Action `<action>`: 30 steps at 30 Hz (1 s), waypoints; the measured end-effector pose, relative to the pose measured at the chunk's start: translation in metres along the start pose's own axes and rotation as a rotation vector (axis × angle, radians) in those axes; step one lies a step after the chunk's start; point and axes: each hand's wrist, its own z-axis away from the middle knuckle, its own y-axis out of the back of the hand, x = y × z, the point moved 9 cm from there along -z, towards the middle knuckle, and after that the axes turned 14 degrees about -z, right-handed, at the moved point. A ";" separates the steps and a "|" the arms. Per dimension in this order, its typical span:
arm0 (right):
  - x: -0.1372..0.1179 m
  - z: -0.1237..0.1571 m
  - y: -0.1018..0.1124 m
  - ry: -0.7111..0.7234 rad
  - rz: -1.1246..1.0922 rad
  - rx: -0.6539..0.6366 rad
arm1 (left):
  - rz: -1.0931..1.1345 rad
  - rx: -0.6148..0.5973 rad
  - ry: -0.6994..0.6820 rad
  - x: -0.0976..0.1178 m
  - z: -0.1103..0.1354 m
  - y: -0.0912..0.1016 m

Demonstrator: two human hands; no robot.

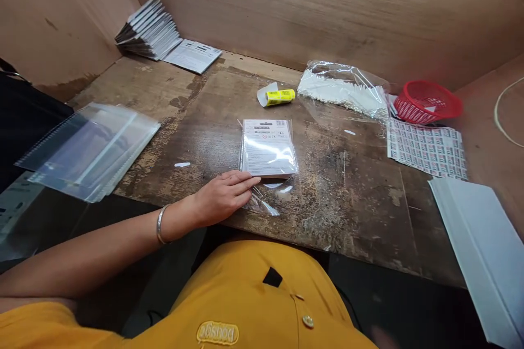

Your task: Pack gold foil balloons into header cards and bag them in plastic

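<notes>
My left hand [225, 196] lies on the near left edge of a clear plastic sleeve [266, 204], fingers stretched out and pressing lightly. Inside that sleeve is a white printed card pack [270, 147] with a hang slot at its top and a barcode in the corner. The sleeve's loose near end spreads toward the table's front edge. At the bottom right, low in the dark, a dim blurred patch [385, 336] may be my right hand; its fingers cannot be made out.
A stack of clear sleeves [106, 147] lies left. Card packs [151, 32] lean in the back left corner. Behind are a yellow label roll [280, 96] and a bag of white pieces [344, 92]. To the right are a red basket [426, 103], a sticker sheet [426, 147] and white sheets [483, 245].
</notes>
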 end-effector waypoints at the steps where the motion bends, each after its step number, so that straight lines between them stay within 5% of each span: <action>1: -0.007 -0.006 0.004 0.002 0.018 -0.031 | 0.013 0.012 0.009 -0.001 0.000 0.000; 4: -0.035 -0.047 0.018 0.053 0.178 0.020 | 0.097 0.049 0.057 -0.005 -0.001 0.001; 6: -0.066 -0.087 0.016 0.225 0.297 0.123 | 0.176 0.059 0.105 -0.010 -0.001 0.001; 11: -0.087 -0.168 -0.068 0.437 0.352 -0.258 | 0.325 0.075 0.229 -0.025 0.004 0.004; 14: -0.085 -0.178 -0.086 0.491 0.339 -0.270 | 0.365 0.077 0.280 -0.031 0.007 0.005; 21: -0.092 -0.183 -0.076 0.585 0.215 0.008 | 0.374 0.044 0.385 -0.041 0.008 -0.001; 25: -0.094 -0.195 -0.069 0.514 0.027 0.067 | 0.257 0.085 0.381 -0.048 0.003 0.001; 30: -0.069 -0.215 -0.058 0.163 -0.314 0.121 | 0.384 0.063 0.511 -0.065 -0.001 -0.002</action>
